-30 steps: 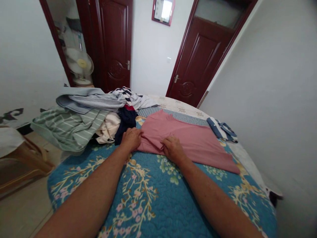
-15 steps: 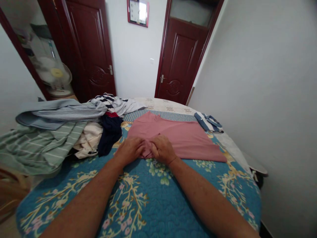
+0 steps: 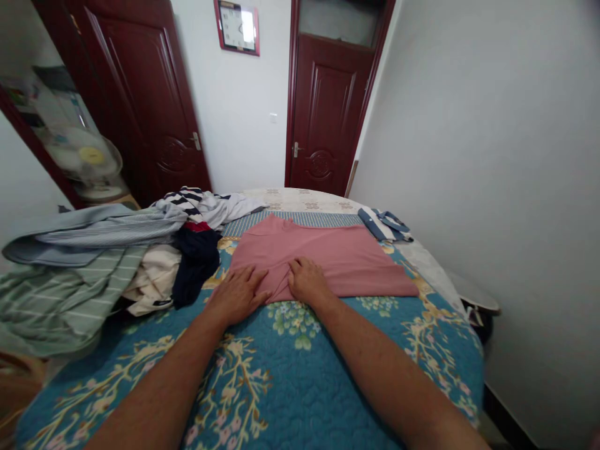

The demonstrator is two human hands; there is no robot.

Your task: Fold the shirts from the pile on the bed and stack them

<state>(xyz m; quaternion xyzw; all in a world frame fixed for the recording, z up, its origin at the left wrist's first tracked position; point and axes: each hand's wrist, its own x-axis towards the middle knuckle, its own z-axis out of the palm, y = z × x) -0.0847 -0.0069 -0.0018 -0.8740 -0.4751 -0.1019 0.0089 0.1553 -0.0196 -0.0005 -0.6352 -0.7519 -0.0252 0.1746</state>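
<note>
A pink garment (image 3: 328, 253) lies spread flat on the blue flowered bedspread (image 3: 290, 375). My left hand (image 3: 237, 292) rests palm down on its near left edge, fingers spread. Close beside it, my right hand (image 3: 307, 281) presses flat on the near edge too, with a small ridge of pink cloth between the two hands. Neither hand grips anything.
A heap of clothes (image 3: 117, 250) covers the bed's left side: striped green, grey-blue, cream, navy. A folded blue-and-white item (image 3: 384, 225) lies at the far right. The white wall (image 3: 492, 156) runs along the right; two dark red doors (image 3: 323, 112) and a fan (image 3: 87, 162) stand beyond.
My hands came together at the garment's near edge, then flattened with fingers spread. The view has swung to the right, so the clothes heap sits further left.
</note>
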